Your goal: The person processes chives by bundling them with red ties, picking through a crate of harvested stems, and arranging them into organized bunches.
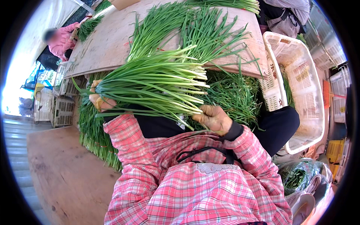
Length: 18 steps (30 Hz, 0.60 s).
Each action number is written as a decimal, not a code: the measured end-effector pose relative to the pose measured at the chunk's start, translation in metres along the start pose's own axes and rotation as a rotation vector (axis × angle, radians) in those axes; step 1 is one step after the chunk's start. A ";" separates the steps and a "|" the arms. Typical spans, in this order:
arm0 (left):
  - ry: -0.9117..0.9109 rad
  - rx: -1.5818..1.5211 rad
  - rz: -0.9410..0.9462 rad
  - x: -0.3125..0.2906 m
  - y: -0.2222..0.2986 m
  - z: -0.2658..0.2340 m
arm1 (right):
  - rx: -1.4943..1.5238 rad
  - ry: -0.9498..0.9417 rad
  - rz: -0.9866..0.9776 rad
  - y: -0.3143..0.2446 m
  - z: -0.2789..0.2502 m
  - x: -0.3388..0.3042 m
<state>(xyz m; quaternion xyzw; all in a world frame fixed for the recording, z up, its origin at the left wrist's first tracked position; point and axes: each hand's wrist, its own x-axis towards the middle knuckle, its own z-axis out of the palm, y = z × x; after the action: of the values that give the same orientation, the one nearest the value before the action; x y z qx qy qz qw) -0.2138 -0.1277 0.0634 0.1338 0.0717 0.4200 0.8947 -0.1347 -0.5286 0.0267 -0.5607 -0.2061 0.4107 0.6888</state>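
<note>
Bundle of thin green stalks with pale ends is held near the flat brown wooden table. The left hand grips its leafy end; the right hand pinches pale stem ends. Probably it is light, bendable, easily bruised; firmer stems suit gentle gripping.

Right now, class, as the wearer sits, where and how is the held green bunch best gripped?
Probably around its leafy end, from the left: the green bunch lies crosswise and gathers narrow there, where the left hand wraps it. The pale stalk ends fan out rightward, beside the right hand, so a grip there would likely miss some.
</note>
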 end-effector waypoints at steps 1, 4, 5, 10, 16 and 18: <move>-0.076 0.041 -0.109 -0.001 0.001 0.000 | -0.328 -0.038 -0.108 0.006 -0.014 -0.004; -0.026 0.105 -0.136 0.018 0.017 -0.011 | -1.091 -0.093 -0.025 0.011 -0.044 -0.023; -0.075 0.108 -0.229 0.025 0.025 -0.017 | -1.035 -0.111 0.018 0.028 -0.064 -0.030; -0.157 0.103 -0.426 0.040 0.042 -0.031 | -0.459 0.034 -0.074 0.026 -0.063 -0.014; -0.145 0.722 0.440 0.004 -0.019 -0.004 | -0.037 0.143 0.102 -0.003 -0.021 0.012; -0.115 0.816 0.601 -0.003 -0.027 -0.002 | -0.036 0.152 0.075 0.003 -0.026 0.004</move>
<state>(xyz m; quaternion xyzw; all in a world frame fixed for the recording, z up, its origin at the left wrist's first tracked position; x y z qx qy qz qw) -0.1970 -0.1463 0.0540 0.5098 0.1391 0.5885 0.6119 -0.1139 -0.5412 0.0161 -0.6100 -0.1393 0.3888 0.6763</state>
